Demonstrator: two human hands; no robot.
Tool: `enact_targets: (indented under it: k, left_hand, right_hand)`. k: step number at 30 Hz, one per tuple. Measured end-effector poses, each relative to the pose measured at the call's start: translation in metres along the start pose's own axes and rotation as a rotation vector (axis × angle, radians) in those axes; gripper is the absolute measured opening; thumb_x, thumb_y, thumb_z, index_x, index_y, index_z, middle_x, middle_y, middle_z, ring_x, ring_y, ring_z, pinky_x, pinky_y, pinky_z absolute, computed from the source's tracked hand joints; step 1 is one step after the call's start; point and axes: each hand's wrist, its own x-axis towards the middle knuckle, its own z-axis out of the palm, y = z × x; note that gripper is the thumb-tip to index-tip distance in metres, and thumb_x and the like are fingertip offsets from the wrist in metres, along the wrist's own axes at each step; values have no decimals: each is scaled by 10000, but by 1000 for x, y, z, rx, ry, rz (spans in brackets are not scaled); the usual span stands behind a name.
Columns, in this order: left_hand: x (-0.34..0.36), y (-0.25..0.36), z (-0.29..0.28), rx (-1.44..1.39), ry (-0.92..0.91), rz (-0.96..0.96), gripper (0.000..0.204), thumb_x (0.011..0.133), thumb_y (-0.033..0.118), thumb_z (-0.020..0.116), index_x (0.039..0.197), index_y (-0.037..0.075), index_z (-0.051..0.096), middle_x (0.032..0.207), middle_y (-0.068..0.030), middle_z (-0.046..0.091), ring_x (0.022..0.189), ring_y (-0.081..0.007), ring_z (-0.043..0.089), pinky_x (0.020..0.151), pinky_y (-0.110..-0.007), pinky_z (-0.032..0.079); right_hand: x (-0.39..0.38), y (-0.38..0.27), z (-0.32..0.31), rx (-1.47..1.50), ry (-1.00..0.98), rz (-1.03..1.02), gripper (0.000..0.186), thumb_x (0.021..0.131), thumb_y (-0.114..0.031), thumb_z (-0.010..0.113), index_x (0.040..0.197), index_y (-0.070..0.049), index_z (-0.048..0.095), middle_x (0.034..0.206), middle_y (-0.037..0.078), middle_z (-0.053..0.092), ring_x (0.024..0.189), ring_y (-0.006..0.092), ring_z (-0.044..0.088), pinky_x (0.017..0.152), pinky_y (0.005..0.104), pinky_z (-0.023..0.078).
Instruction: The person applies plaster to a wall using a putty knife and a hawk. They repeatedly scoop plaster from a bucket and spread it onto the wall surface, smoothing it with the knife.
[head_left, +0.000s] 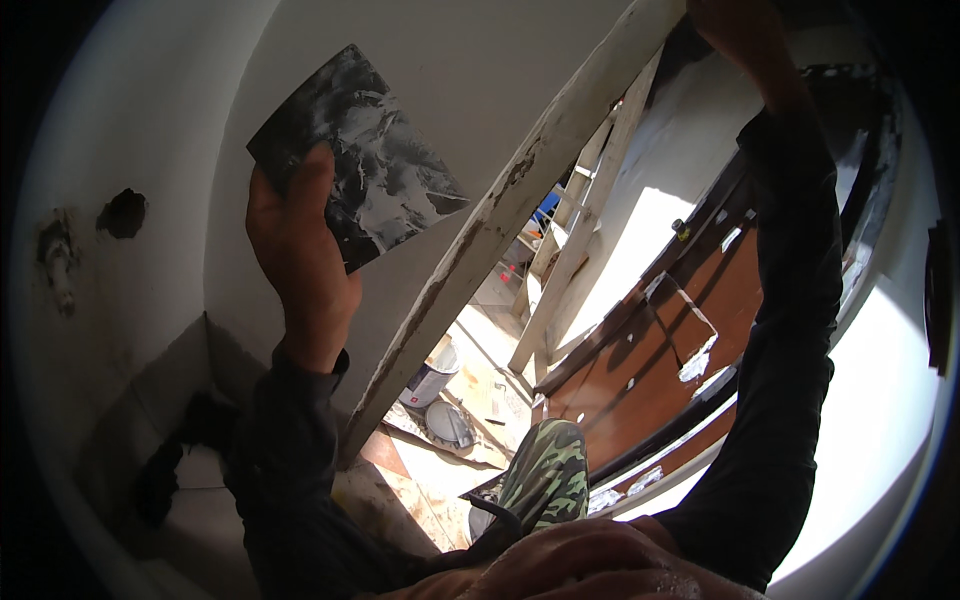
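Observation:
My left hand (300, 240) grips a dark square flat plate (365, 130) smeared with grey paste, its thumb over the face, in front of the white wall at upper left. My right hand (728, 30) is raised to the top edge, near the upper end of a long pale edge strip (490, 210) with chipped, cracked patches, which runs diagonally down the middle. Its fingers are cut off by the frame, so what they touch or hold is unclear.
Beyond the strip stand a wooden ladder (550, 290), a bucket (428, 372) and a round lid (448, 424) on the floor. A brown panelled door (650, 390) with white patches is at right. A dark hole (123, 213) is in the left wall. My camouflage-clad leg (545, 475) shows below.

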Motion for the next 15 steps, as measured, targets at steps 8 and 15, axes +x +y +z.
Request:
enact_targets:
  k: [8, 15]
  left_hand:
    - [0, 1, 0, -20, -16, 59, 328, 980, 150, 652, 1273, 8, 610, 1183, -83, 675, 1043, -182, 688, 908, -333, 570]
    - [4, 4, -4, -71, -18, 40, 298, 975, 121, 645, 1255, 21, 624, 1132, -63, 691, 1011, -167, 695, 900, -328, 572]
  right_hand:
    - [-38, -63, -26, 132, -92, -306, 228, 994, -238, 626, 1174, -155, 739, 983, 109, 760, 878, 264, 739, 783, 400, 591]
    - [-63, -25, -20, 398, 86, -238, 307, 981, -96, 624, 1243, -214, 730, 1044, 58, 752, 908, 214, 737, 770, 354, 594]
